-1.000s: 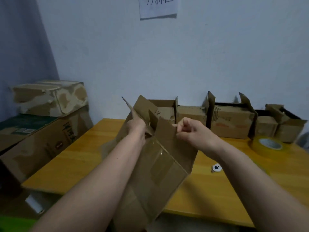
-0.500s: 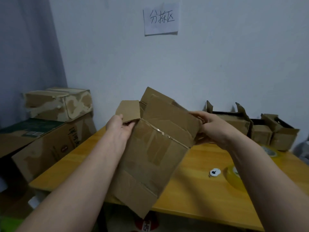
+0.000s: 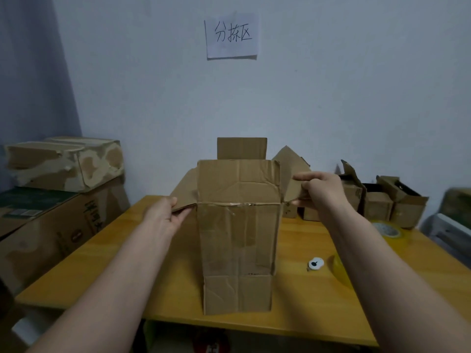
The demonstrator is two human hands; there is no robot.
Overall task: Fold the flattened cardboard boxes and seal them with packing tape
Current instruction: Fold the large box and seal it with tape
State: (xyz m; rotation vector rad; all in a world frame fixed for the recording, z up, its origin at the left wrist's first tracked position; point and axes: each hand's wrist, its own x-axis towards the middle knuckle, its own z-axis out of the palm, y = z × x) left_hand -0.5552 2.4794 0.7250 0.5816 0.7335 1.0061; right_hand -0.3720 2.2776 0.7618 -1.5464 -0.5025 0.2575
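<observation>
Box point(image 3: 238, 238) was held opened up, side flaps pinched by left hand point(image 3: 163, 215) at 9 o'clock and right hand point(image 3: 318, 189) at 3. Flaps were not yet folded shut; tape roll point(image 3: 387, 229) lay untouched on counter point(image 3: 318, 309).

Dim, flat, bluish indoor light, soft shadows, slight overall softness, wide-angle bending and blur toward the edges.

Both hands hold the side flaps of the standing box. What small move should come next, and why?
Probably fold the two side flaps inward. The box stands opened on the table, the left hand and right hand each pinch a splayed side flap, and the tape roll lies untouched, so closing precedes taping.
</observation>
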